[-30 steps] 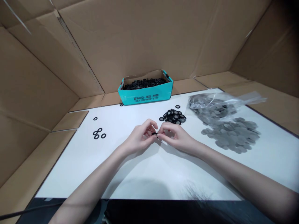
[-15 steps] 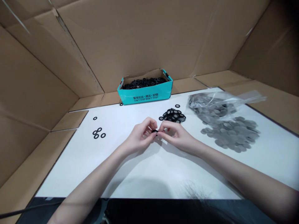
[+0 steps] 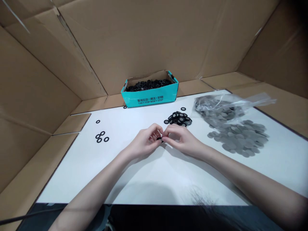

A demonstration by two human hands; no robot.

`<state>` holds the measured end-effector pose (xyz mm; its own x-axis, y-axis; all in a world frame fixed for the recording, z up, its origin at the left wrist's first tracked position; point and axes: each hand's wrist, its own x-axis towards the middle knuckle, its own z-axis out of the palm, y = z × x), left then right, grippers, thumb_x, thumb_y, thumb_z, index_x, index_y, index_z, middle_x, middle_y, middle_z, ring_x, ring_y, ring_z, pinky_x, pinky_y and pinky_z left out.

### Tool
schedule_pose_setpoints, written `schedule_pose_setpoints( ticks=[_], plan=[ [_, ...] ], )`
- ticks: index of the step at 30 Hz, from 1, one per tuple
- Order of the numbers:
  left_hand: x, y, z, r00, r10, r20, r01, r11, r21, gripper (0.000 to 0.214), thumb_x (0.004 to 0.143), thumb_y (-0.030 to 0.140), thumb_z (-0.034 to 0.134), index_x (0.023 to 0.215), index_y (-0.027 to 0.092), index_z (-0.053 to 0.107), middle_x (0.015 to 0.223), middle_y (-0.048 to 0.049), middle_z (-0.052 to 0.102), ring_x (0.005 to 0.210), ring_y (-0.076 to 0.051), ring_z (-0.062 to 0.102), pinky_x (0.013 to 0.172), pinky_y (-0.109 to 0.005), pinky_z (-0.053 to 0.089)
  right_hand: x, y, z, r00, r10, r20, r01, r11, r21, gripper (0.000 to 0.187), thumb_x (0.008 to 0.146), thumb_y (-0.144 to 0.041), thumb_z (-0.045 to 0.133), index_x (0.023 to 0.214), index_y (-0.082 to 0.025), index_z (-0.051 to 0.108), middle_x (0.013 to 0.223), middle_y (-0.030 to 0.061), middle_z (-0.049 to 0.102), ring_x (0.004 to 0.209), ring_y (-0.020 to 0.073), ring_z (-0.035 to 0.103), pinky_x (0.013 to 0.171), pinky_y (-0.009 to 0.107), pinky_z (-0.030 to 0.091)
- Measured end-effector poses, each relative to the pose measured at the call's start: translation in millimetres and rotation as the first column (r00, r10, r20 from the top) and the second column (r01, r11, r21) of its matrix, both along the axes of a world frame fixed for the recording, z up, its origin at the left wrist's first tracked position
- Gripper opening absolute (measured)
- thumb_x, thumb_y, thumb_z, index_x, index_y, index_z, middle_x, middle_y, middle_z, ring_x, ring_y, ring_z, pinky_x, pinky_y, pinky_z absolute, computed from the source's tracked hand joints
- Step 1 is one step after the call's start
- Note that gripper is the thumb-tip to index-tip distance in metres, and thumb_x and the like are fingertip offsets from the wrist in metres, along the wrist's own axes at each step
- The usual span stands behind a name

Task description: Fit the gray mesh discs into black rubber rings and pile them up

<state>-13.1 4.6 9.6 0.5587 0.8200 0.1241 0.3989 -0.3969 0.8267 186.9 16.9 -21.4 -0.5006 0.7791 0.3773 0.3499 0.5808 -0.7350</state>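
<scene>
Near the middle of the white table, my left hand (image 3: 146, 140) and my right hand (image 3: 179, 138) meet fingertip to fingertip. Both pinch one small black ring (image 3: 159, 138), mostly covered by the fingers; whether a grey disc sits inside it I cannot tell. Just beyond my right hand lies a pile of black rings with grey mesh-like centres (image 3: 180, 118). Several bare black rings (image 3: 102, 137) rest on the table to the left of my left hand. Flat grey discs (image 3: 243, 138) are heaped to the right of my right hand.
A turquoise box (image 3: 151, 97) full of black rings stands at the table's back edge. A clear plastic bag (image 3: 221, 107) with more grey discs lies at the back right. Cardboard walls (image 3: 154, 38) enclose the white table (image 3: 134, 189) on the left, back and right.
The fingers of my left hand have moved slightly down and closed further over the black ring, so less of it shows. My right hand stays almost in place.
</scene>
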Motion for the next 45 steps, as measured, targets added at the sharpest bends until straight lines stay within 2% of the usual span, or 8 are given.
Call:
schedule_pose_setpoints(
  ticks=[10, 15, 19, 22, 25, 33, 41, 45],
  plan=[
    [2.6, -0.2, -4.1, 0.989, 0.035, 0.141, -0.032, 0.999, -0.027, 0.011, 0.090, 0.021, 0.056, 0.097, 0.019, 0.048, 0.086, 0.0011, 0.055, 0.064, -0.007, 0.055, 0.061, -0.021, 0.045, 0.0, -1.5, 3.8, 0.999, 0.012, -0.037, -0.015, 0.996, -0.089, 0.019, 0.090, -0.028, 0.058, 0.074, -0.018, 0.060, 0.077, 0.0030, 0.063, 0.075, 0.0157, 0.055, 0.066, 0.028, 0.039],
    [0.4, 0.1, 2.5, 0.998, -0.026, 0.059, 0.024, 0.999, 0.040, 0.011, 0.087, 0.014, 0.054, 0.094, 0.020, 0.048, 0.084, 0.0016, 0.055, 0.068, -0.008, 0.054, 0.063, -0.022, 0.044, -1.2, -3.9, 4.8, 0.995, 0.031, -0.093, -0.045, 0.988, -0.148, 0.024, 0.091, -0.028, 0.057, 0.069, -0.019, 0.053, 0.074, 0.0008, 0.057, 0.071, 0.0140, 0.051, 0.062, 0.026, 0.036],
    [0.6, -0.5, 7.2, 0.997, -0.069, -0.021, 0.070, 0.996, 0.047, 0.012, 0.085, 0.008, 0.051, 0.090, 0.019, 0.048, 0.085, 0.0013, 0.058, 0.071, -0.009, 0.052, 0.065, -0.021, 0.042, -2.4, -2.8, 1.2, 0.997, 0.061, -0.056, -0.064, 0.997, -0.040, 0.021, 0.089, -0.023, 0.056, 0.070, -0.019, 0.052, 0.073, 0.0011, 0.057, 0.072, 0.0149, 0.051, 0.067, 0.028, 0.037],
    [1.8, -1.1, 3.0, 1.000, -0.020, -0.002, 0.020, 0.999, 0.040, 0.011, 0.085, 0.010, 0.053, 0.090, 0.019, 0.048, 0.081, 0.0023, 0.056, 0.067, -0.008, 0.051, 0.062, -0.021, 0.041, -2.9, -1.1, -0.3, 0.999, 0.046, -0.023, -0.045, 0.998, 0.033, 0.020, 0.088, -0.021, 0.057, 0.068, -0.019, 0.053, 0.071, 0.0016, 0.058, 0.072, 0.0155, 0.050, 0.069, 0.030, 0.036],
    [2.0, -0.7, -2.0, 0.995, 0.024, 0.095, -0.027, 0.999, 0.031, 0.014, 0.085, 0.015, 0.058, 0.095, 0.019, 0.049, 0.085, 0.0015, 0.055, 0.066, -0.007, 0.052, 0.062, -0.021, 0.045, -2.9, -1.3, 2.2, 0.997, 0.012, -0.073, -0.019, 0.996, -0.084, 0.021, 0.089, -0.026, 0.056, 0.070, -0.019, 0.055, 0.072, 0.0019, 0.059, 0.071, 0.0154, 0.051, 0.065, 0.028, 0.035],
    [-1.2, 2.5, -0.4, 0.966, -0.045, 0.255, -0.010, 0.978, 0.208, 0.035, 0.082, 0.019, 0.071, 0.111, 0.020, 0.053, 0.101, -0.0047, 0.062, 0.077, -0.010, 0.063, 0.071, -0.023, 0.056, -1.1, -1.7, 7.4, 0.943, -0.005, -0.333, -0.170, 0.853, -0.494, 0.039, 0.085, -0.055, 0.062, 0.076, -0.018, 0.059, 0.071, -0.0010, 0.051, 0.060, 0.0105, 0.041, 0.054, 0.026, 0.028],
    [2.0, 0.6, -4.4, 0.956, -0.018, 0.293, -0.097, 0.923, 0.374, 0.036, 0.080, 0.021, 0.076, 0.109, 0.020, 0.054, 0.099, -0.0033, 0.061, 0.074, -0.010, 0.063, 0.067, -0.022, 0.056, -4.2, -6.3, 14.4, 0.916, -0.055, -0.396, -0.243, 0.710, -0.661, 0.043, 0.074, -0.059, 0.071, 0.076, -0.018, 0.059, 0.066, -0.0026, 0.049, 0.057, 0.0089, 0.039, 0.050, 0.024, 0.026],
    [4.1, -1.8, -5.4, 0.963, -0.013, 0.269, -0.109, 0.895, 0.432, 0.033, 0.081, 0.018, 0.074, 0.108, 0.020, 0.055, 0.098, -0.0032, 0.062, 0.073, -0.010, 0.062, 0.066, -0.023, 0.056, -6.8, -7.6, 14.1, 0.911, -0.089, -0.403, -0.238, 0.684, -0.689, 0.041, 0.070, -0.055, 0.075, 0.079, -0.018, 0.059, 0.067, -0.0030, 0.049, 0.058, 0.0091, 0.041, 0.050, 0.023, 0.026]
  ],
)
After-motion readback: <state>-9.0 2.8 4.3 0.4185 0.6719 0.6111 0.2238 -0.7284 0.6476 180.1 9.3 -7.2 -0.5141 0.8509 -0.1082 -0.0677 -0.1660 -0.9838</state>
